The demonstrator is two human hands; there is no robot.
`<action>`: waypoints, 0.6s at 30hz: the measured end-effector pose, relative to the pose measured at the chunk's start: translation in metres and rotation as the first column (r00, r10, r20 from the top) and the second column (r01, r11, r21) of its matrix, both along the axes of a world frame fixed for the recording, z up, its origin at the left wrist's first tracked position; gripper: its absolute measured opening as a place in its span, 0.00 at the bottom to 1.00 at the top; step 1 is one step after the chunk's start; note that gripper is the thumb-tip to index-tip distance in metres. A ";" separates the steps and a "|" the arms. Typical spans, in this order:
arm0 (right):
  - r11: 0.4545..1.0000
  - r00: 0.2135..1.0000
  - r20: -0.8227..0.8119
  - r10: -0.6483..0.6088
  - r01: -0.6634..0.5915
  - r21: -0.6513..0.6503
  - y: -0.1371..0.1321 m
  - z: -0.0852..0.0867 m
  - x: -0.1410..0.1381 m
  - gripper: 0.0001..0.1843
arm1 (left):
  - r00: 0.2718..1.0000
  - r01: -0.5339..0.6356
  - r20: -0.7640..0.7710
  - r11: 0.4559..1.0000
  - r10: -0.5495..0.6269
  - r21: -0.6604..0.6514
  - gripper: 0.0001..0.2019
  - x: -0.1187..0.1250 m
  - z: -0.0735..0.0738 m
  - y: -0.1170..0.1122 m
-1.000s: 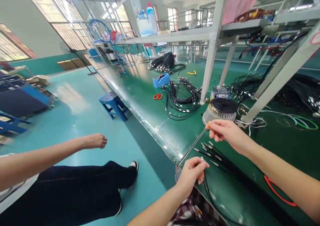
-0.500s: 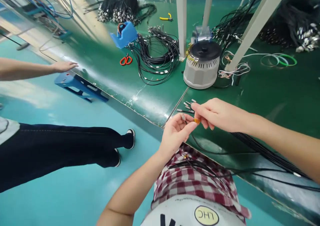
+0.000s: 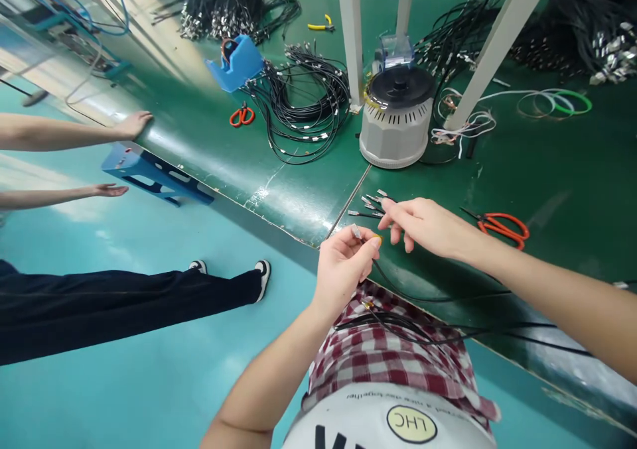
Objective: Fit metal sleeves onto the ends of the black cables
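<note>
My left hand [image 3: 343,263] is closed in a pinch on a black cable [image 3: 388,283] near its end. A small silvery connector [image 3: 356,231] sticks up above the fingers, and a bit of yellow tape [image 3: 379,241] shows at the fingertips. Just to the right, my right hand [image 3: 423,227] hovers over the table edge with its fingers apart and nothing visible in them. Beside its fingertips lie several cable ends with connectors [image 3: 368,203], partly covered by the hand. More black cables [image 3: 408,329] rest across my lap.
A round tape dispenser [image 3: 397,121] stands ahead, beside white posts [image 3: 352,44]. Orange-handled scissors [image 3: 505,227] lie right, red snips [image 3: 242,115] left. A coiled cable bundle [image 3: 308,104], a blue tape holder [image 3: 236,64] and yellow pliers [image 3: 321,24] lie farther back. A person [image 3: 124,303] stands left.
My right hand has drawn away from the left hand and its fingers have parted from the yellow tape. The orange scissors have come into sight. The person at left has moved, showing a second hand.
</note>
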State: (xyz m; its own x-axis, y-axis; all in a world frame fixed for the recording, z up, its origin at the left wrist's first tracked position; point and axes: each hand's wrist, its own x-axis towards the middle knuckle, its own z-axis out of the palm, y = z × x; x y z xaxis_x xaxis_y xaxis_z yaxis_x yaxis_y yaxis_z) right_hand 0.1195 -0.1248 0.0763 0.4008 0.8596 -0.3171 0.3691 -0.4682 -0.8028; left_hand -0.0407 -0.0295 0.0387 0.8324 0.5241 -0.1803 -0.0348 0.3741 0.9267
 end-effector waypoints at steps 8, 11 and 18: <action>0.964 0.995 -0.058 -0.086 0.098 0.246 -0.016 -0.003 -0.034 0.23 | 0.999 -0.053 0.010 0.999 0.053 -0.008 0.12 -0.003 -0.003 0.000; 0.948 0.988 0.003 -0.157 0.150 0.279 -0.016 -0.001 -0.042 0.20 | 0.997 -0.067 0.026 0.998 0.067 0.002 0.11 -0.003 -0.001 -0.002; 0.927 0.981 0.022 -0.195 0.177 0.331 -0.019 -0.010 -0.035 0.11 | 0.999 -0.033 0.014 0.999 0.033 0.011 0.13 -0.003 0.001 -0.003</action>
State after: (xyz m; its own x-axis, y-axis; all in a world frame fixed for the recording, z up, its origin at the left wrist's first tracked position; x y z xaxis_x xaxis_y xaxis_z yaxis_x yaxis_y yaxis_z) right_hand 0.0843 -0.1441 0.0664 0.5715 0.8205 -0.0059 0.3471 -0.2482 -0.9044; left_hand -0.0436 -0.0323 0.0395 0.8168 0.5535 -0.1629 -0.0599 0.3622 0.9302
